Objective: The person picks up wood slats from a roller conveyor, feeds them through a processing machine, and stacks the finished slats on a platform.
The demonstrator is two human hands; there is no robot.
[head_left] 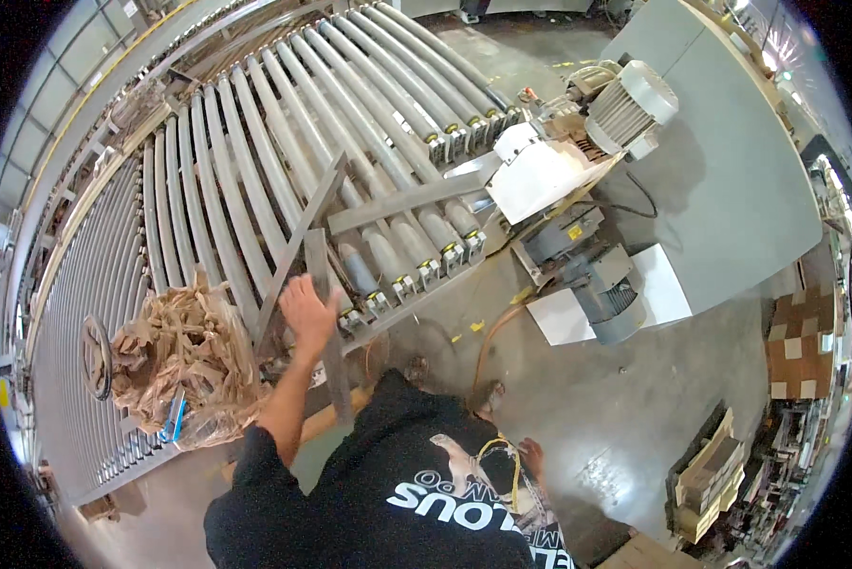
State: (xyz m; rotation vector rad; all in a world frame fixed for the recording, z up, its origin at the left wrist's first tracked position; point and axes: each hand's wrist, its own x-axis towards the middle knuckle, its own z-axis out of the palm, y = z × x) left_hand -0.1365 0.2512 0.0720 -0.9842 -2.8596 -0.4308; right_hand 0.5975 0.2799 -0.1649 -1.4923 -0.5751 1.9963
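My left hand (307,308) rests over two grey flat bars at the roller conveyor's near side, fingers spread. One long bar (298,242) slants away to the far right; the other bar (334,375) runs down toward my body, passing under the hand. A third flat bar (407,204) lies across the rollers just beyond, its left end close to the slanted one. My right hand (532,455) hangs low beside my body, partly hidden, its fingers too unclear to read.
Crumpled brownish plastic wrap (194,356) with a blue object (175,417) sits left on the rollers (255,171). A motor (630,104) and a white housing (535,175) stand at the right end, another motor (611,299) below. Stacked cartons (801,346) stand far right.
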